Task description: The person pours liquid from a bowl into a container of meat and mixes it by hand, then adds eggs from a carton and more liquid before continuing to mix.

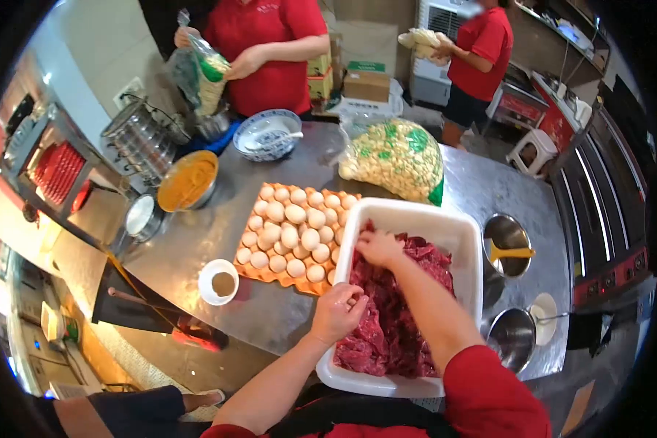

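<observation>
A white plastic tub (466, 241) stands in front of me, with dark red strips of raw meat (387, 321) inside. My right hand (379, 248) reaches into the tub's far left part, its fingers curled down onto the meat and partly hidden. Over the tub's left rim, my left hand (339, 312) is closed with the fingers bent in. Whether it holds anything small is hidden. Just left of the tub lies an orange egg tray (270, 276) full of pale eggs (290, 237). A small white cup (218, 282) with brownish powder sits nearer the table's front edge.
Around the steel table (175, 255) stand a bowl of orange mixture (188, 181), a blue-white bowl (269, 135), a bag of pale pieces (390, 157) and metal pots (507, 244). One co-worker (270, 44) handles a bag opposite; another (482, 51) stands further back.
</observation>
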Action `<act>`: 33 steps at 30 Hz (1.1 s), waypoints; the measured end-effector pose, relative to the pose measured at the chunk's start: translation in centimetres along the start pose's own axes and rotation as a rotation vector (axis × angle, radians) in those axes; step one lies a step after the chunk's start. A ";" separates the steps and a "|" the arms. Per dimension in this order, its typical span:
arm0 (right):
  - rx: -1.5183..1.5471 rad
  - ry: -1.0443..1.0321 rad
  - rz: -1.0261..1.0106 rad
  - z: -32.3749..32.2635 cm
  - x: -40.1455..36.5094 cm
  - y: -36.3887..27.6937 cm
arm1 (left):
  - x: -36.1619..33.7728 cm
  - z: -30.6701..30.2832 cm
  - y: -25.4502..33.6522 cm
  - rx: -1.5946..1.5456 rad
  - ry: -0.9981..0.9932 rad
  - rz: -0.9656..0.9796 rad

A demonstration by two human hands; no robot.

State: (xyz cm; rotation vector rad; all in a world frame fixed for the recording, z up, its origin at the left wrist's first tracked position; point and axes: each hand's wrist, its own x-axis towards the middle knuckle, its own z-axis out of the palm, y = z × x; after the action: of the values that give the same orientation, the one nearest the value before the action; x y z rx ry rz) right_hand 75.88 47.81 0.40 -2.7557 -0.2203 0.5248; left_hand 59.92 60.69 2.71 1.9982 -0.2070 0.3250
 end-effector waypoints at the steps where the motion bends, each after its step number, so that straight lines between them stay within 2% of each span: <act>1: -0.021 0.024 -0.030 0.8 -0.8 -0.7 | 0.2 -0.1 -0.1 0.003 0.016 0.011; 3: -0.070 -0.301 -0.122 1.5 -2.6 -0.8 | 0.0 0.1 -0.2 0.064 -0.007 0.047; 4: -0.164 -0.361 -0.285 2.3 -4.6 -0.2 | 0.1 0.3 -0.3 0.051 0.013 0.054; 5: -0.265 -0.300 -0.342 3.5 -7.2 -0.3 | 0.2 0.5 -0.5 0.052 0.012 0.095; 6: -0.146 -0.175 -0.412 5.4 -9.7 0.6 | 0.2 0.3 -0.7 0.058 0.007 0.130; 7: -0.050 -0.156 -0.448 3.6 -13.5 0.0 | 0.2 0.2 -0.3 0.055 0.000 0.122; 8: -0.135 -0.088 -0.558 3.2 -15.9 0.9 | 0.4 0.1 -0.3 0.053 0.007 0.100; 9: -0.265 -0.103 -0.581 2.5 -17.5 1.5 | 0.4 0.1 -0.3 0.077 -0.008 0.136; 10: -0.358 -0.199 -0.487 0.8 -18.9 1.6 | 0.0 0.3 -0.4 0.098 -0.033 0.160; 12: -0.327 -0.067 -0.445 -0.2 -20.2 3.5 | -0.1 0.2 -0.2 0.041 -0.025 0.153; 13: -0.389 -0.013 -0.429 -0.2 -19.6 5.1 | -0.4 0.3 0.0 0.034 -0.019 0.112; 16: -0.346 0.112 -0.060 -1.0 -15.5 7.2 | -0.2 -0.1 -0.3 -0.032 0.033 0.103; 18: -0.363 0.214 0.084 -1.2 -11.3 8.7 | -0.2 0.2 -0.4 -0.052 0.025 0.113; 20: 0.023 0.267 -0.101 -1.0 -5.0 11.3 | 0.8 0.4 -0.8 -0.011 0.001 0.219; 21: 0.136 0.239 -0.161 -0.9 -2.0 11.7 | 0.6 0.3 -0.5 -0.004 0.001 0.155; 22: 0.224 0.136 -0.067 -0.7 0.1 10.3 | 0.1 0.3 -0.2 0.012 -0.006 0.072; 23: 0.214 -0.014 0.020 -1.8 0.8 6.8 | 0.1 0.4 -0.4 -0.006 0.011 0.091; 24: 0.486 0.097 -0.258 3.2 4.3 8.0 | 0.0 0.4 -0.6 -0.019 0.031 0.107; 26: 0.222 -0.103 -0.207 1.8 0.6 1.0 | 0.2 0.0 0.0 0.010 -0.003 0.060; 28: 0.090 -0.319 -0.261 2.0 -3.4 -0.5 | 0.3 0.0 -0.5 0.157 0.024 0.201; 29: -0.044 -0.337 -0.333 1.8 -7.0 -1.6 | -0.1 -0.1 0.1 0.047 -0.012 0.009; 30: -0.188 -0.352 -0.405 1.7 -11.0 -2.2 | 0.0 -0.1 0.2 0.035 -0.046 0.015; 32: -0.253 -0.209 -0.548 2.5 -17.4 -1.3 | 0.0 -0.2 0.1 0.090 -0.038 0.067; 33: -0.232 -0.193 -0.538 2.4 -19.9 -0.6 | 0.0 0.0 0.2 0.114 -0.040 0.120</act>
State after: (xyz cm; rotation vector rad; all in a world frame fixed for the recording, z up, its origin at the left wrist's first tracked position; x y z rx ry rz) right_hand 56.60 44.89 5.09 -2.6855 -1.0901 0.6405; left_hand 59.88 60.65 2.90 2.1109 -0.3413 0.3814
